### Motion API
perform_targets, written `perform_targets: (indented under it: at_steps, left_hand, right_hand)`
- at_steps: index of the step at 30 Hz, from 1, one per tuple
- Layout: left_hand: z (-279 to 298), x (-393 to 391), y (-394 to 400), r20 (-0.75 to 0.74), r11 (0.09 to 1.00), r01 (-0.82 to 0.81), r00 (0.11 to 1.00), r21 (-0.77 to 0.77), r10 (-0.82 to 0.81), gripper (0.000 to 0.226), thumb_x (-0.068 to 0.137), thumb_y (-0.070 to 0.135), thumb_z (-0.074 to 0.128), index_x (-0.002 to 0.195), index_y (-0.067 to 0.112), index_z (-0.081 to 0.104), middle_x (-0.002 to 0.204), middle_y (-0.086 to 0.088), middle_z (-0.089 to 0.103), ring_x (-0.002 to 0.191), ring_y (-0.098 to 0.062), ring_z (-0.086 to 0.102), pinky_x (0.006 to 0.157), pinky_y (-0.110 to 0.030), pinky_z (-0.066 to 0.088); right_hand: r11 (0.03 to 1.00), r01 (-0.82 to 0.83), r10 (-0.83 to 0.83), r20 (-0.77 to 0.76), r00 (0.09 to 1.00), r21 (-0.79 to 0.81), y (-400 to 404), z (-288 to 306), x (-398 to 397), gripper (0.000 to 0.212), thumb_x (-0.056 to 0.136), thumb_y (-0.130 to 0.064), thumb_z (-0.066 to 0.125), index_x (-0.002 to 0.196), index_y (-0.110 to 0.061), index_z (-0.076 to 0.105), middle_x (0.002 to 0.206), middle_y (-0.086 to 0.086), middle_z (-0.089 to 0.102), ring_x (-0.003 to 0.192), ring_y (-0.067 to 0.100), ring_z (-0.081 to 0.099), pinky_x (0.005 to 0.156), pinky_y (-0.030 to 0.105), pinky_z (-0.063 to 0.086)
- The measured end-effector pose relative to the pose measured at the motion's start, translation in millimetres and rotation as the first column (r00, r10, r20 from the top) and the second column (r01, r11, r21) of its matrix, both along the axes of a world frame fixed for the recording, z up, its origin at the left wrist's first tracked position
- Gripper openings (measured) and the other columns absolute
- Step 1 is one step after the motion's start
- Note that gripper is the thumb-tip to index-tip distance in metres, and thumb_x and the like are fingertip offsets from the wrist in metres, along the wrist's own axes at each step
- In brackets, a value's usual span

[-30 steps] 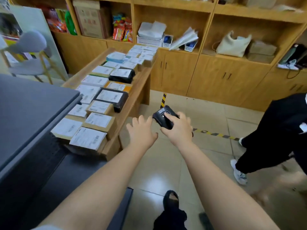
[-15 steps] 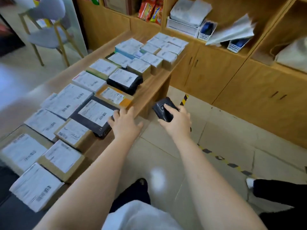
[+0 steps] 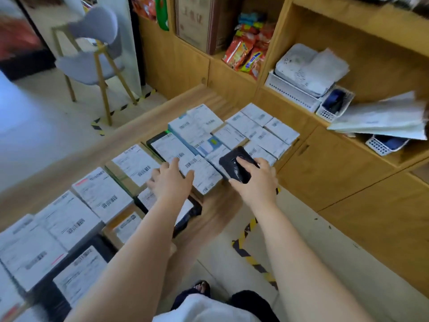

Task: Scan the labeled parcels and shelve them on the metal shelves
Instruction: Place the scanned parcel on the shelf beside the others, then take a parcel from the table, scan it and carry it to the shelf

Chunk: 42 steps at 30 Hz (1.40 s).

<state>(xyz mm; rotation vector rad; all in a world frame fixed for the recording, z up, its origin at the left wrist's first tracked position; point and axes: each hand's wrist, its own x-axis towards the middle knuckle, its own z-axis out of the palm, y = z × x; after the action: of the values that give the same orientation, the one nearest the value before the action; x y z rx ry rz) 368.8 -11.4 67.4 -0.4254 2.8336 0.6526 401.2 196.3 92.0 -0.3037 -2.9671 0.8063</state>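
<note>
Several labeled parcels point(image 3: 102, 196) lie flat in rows along a long wooden bench point(image 3: 148, 122), white barcode labels facing up. My left hand point(image 3: 170, 180) reaches over the middle of the rows with fingers spread and straight, its fingertips at the edge of a white-labeled parcel point(image 3: 204, 173). My right hand point(image 3: 257, 180) grips a black handheld scanner point(image 3: 234, 165), thumb on its top, held just above the parcels at the bench's right edge. No metal shelves are in view.
Wooden cabinets point(image 3: 325, 173) with open shelves run along the right, holding snack packets point(image 3: 248, 52), white baskets point(image 3: 299, 94) and papers point(image 3: 383, 119). A grey chair point(image 3: 92, 63) stands on the floor at the back left. Yellow-black tape point(image 3: 250, 254) marks the tiled floor.
I have moved further along the bench. Both hands now reach over parcels nearer its far end, and the scanner has come from beside the bench to above the parcels.
</note>
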Motion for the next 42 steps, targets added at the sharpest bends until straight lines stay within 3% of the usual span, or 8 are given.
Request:
perform_targets:
  at_steps: [13, 17, 20, 27, 34, 37, 40, 42]
  left_hand:
    - [-39.0, -217.1, 94.6, 0.072, 0.957, -0.286, 0.955, -0.045, 0.289, 0.058, 0.099, 0.061, 0.038, 0.145, 0.027, 0.04, 0.157, -0.006, 0.03, 0.144, -0.031, 0.019, 0.11, -0.052, 0.021]
    - [-54.9, -283.8, 138.9, 0.029, 0.933, -0.349, 0.937, 0.086, 0.348, 0.057, 0.099, 0.052, 0.047, 0.144, 0.016, 0.043, 0.158, -0.011, 0.029, 0.147, -0.03, 0.018, 0.117, -0.045, 0.019]
    - [-65.4, -331.6, 148.1, 0.019, 0.885, -0.418, 0.906, 0.204, 0.423, 0.071, 0.093, 0.043, 0.063, 0.149, 0.009, 0.035, 0.155, -0.013, 0.032, 0.143, -0.029, 0.027, 0.114, -0.04, 0.029]
    - [-92.3, -379.6, 151.4, 0.5, 0.758, -0.647, 0.685, 0.084, 0.53, 0.137, 0.067, 0.07, 0.078, 0.155, 0.028, -0.018, 0.155, -0.021, 0.019, 0.14, -0.038, 0.028, 0.108, -0.052, 0.035]
    - [-101.3, -379.7, 163.4, 0.37, 0.739, -0.669, 0.709, 0.084, 0.6, 0.145, 0.065, 0.05, 0.09, 0.152, 0.035, -0.025, 0.141, -0.016, 0.034, 0.13, -0.035, 0.041, 0.099, -0.046, 0.043]
    - [-97.2, -382.1, 156.1, 0.333, 0.674, -0.719, 0.685, 0.168, 0.648, 0.135, 0.069, 0.034, 0.091, 0.156, 0.031, -0.012, 0.14, -0.013, 0.032, 0.126, -0.032, 0.045, 0.098, -0.045, 0.046]
    - [-93.3, -380.3, 136.2, 0.308, 0.553, -0.752, 0.654, 0.359, 0.691, 0.077, 0.077, 0.023, 0.083, 0.141, 0.018, 0.041, 0.133, -0.008, 0.049, 0.101, -0.021, 0.061, 0.082, -0.034, 0.056]
    - [-88.1, -375.1, 125.4, 0.333, 0.461, -0.725, 0.662, 0.512, 0.671, 0.047, 0.082, 0.018, 0.078, 0.124, 0.014, 0.057, 0.121, -0.005, 0.065, 0.088, -0.013, 0.066, 0.064, -0.024, 0.055]
  right_hand:
    - [0.962, -0.268, 0.269, 0.008, 0.963, -0.055, 51.9, -37.7, -310.7, 0.058, 0.082, -0.038, 0.073, 0.136, -0.04, 0.054, 0.142, 0.006, 0.041, 0.122, 0.032, 0.037, 0.1, 0.047, 0.037]
    - [0.926, -0.369, 0.374, 0.056, 0.926, -0.081, 70.3, -49.6, -386.4, 0.06, 0.081, -0.037, 0.075, 0.137, -0.039, 0.054, 0.143, 0.006, 0.041, 0.128, 0.032, 0.034, 0.103, 0.051, 0.036]
    - [0.906, -0.402, 0.414, 0.073, 0.907, -0.134, 78.4, -60.7, -427.6, 0.059, 0.08, -0.035, 0.076, 0.135, -0.038, 0.056, 0.141, 0.005, 0.042, 0.125, 0.03, 0.035, 0.104, 0.052, 0.036]
    - [0.879, -0.428, 0.46, 0.136, 0.878, -0.211, 73.1, -85.9, -470.5, 0.06, 0.076, -0.034, 0.078, 0.132, -0.039, 0.058, 0.137, 0.0, 0.043, 0.119, 0.026, 0.036, 0.103, 0.05, 0.037]
    - [0.875, -0.439, 0.472, 0.159, 0.867, -0.204, 62.9, -94.9, -480.3, 0.061, 0.073, -0.032, 0.078, 0.131, -0.038, 0.059, 0.135, 0.002, 0.046, 0.118, 0.029, 0.037, 0.104, 0.048, 0.037]
    - [0.875, -0.443, 0.475, 0.174, 0.863, -0.194, 63.7, -93.2, -480.3, 0.061, 0.075, -0.032, 0.078, 0.132, -0.038, 0.058, 0.136, 0.003, 0.045, 0.119, 0.029, 0.038, 0.104, 0.048, 0.036]
    - [0.884, -0.428, 0.457, 0.163, 0.874, -0.186, 70.0, -85.5, -479.6, 0.06, 0.076, -0.033, 0.079, 0.133, -0.038, 0.058, 0.136, 0.003, 0.046, 0.119, 0.029, 0.038, 0.104, 0.048, 0.037]
    - [0.888, -0.418, 0.449, 0.165, 0.878, -0.191, 76.5, -77.9, -478.4, 0.06, 0.076, -0.033, 0.078, 0.132, -0.038, 0.058, 0.136, 0.002, 0.045, 0.12, 0.029, 0.038, 0.105, 0.05, 0.037]
